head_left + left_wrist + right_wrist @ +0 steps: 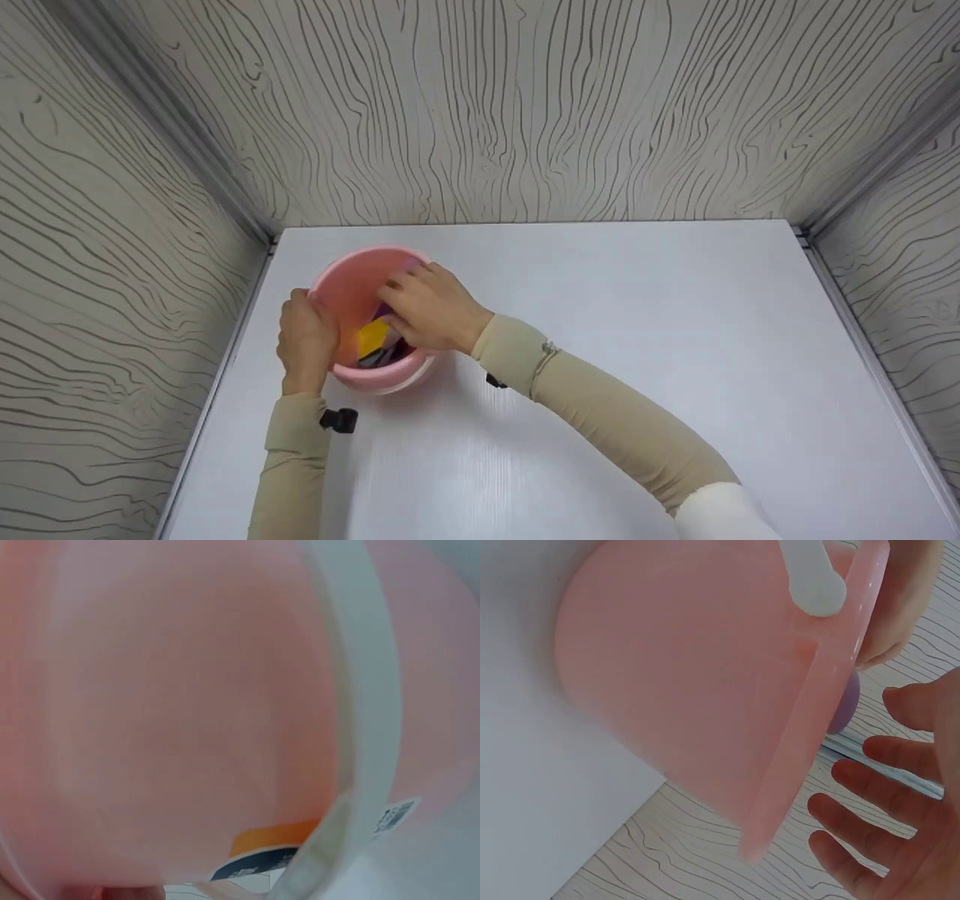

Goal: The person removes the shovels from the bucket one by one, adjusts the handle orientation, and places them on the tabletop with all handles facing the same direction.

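White table [615, 300] sits below; I see the left hand [307, 334] grasping a bucket [386, 378], the right hand [435, 307] loosely spread over it.

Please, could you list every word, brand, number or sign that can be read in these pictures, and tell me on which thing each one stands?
No words or numbers can be read.
Orange-and-dark label on the pink bucket: pale print, too blurred to read.
White barcode patch on the same bucket: marks too small to read.
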Motion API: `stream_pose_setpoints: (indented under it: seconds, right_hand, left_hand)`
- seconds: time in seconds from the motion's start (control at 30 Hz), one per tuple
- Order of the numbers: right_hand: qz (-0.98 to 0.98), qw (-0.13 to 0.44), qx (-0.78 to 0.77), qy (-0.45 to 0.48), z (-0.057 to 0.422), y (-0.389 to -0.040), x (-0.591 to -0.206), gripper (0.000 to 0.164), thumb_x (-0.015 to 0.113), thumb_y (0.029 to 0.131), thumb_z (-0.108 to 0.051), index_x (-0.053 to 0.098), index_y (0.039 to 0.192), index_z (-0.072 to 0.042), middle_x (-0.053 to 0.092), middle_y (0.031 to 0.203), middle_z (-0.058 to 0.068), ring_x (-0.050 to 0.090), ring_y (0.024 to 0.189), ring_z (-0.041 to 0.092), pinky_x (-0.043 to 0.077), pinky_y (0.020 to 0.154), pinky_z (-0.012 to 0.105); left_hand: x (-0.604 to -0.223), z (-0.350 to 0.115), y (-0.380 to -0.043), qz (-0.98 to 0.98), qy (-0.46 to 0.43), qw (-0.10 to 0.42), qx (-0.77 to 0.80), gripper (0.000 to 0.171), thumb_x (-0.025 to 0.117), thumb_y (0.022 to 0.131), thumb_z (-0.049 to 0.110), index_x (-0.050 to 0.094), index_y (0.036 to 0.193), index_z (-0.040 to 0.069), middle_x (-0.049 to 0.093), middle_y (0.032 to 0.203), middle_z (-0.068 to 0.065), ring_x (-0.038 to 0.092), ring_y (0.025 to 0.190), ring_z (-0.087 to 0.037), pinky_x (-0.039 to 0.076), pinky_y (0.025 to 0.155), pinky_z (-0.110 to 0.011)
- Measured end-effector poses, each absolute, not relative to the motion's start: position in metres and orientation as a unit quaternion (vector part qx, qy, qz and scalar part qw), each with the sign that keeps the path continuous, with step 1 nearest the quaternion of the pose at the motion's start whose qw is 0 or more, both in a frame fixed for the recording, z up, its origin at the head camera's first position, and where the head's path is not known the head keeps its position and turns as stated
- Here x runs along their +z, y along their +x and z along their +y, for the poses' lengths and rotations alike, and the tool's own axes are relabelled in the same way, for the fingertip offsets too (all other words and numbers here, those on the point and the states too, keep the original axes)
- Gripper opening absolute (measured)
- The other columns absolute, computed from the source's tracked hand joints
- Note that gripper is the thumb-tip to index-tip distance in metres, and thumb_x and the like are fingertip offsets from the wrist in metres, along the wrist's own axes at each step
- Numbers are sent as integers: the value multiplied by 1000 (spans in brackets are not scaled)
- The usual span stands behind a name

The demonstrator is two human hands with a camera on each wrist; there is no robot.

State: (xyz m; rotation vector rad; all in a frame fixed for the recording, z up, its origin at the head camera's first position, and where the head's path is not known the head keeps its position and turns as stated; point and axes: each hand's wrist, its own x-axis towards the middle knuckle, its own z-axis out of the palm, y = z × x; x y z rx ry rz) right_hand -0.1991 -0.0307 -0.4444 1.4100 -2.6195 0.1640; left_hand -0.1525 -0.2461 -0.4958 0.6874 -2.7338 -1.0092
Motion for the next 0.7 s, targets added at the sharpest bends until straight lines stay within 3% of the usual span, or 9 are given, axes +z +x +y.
stream_pose_setpoints:
  seconds: [0.13, 0.37, 0.7]
  right_hand:
    - [-873, 80, 14, 480, -43, -195, -446, 30, 61, 108, -39, 71, 126, -19, 72, 124, 1, 67, 111, 24, 52, 107, 44]
    - [-882, 36, -47, 468, -62, -185, -453, 30, 69, 104, -38, 73, 128, -22, 73, 118, -1, 65, 102, 21, 55, 91, 37]
    - [-881, 33, -129, 454, -81, -182, -462, 28, 74, 102, -41, 77, 125, -26, 77, 112, -5, 65, 93, 17, 57, 89, 28]
  left_hand:
    - [-496, -247, -154, -907, 228, 68, -347, 46, 32, 117, 29, 47, 142, -6, 59, 125, -30, 65, 103, -46, 57, 90, -63]
    - [-494, -246, -154, -903, 243, 65, -348, 48, 31, 117, 34, 49, 138, -6, 64, 118, -29, 68, 95, -43, 60, 83, -59]
    - [-495, -248, -155, -902, 239, 64, -353, 48, 30, 117, 33, 49, 139, -5, 64, 118, -30, 68, 95, -43, 60, 81, -58]
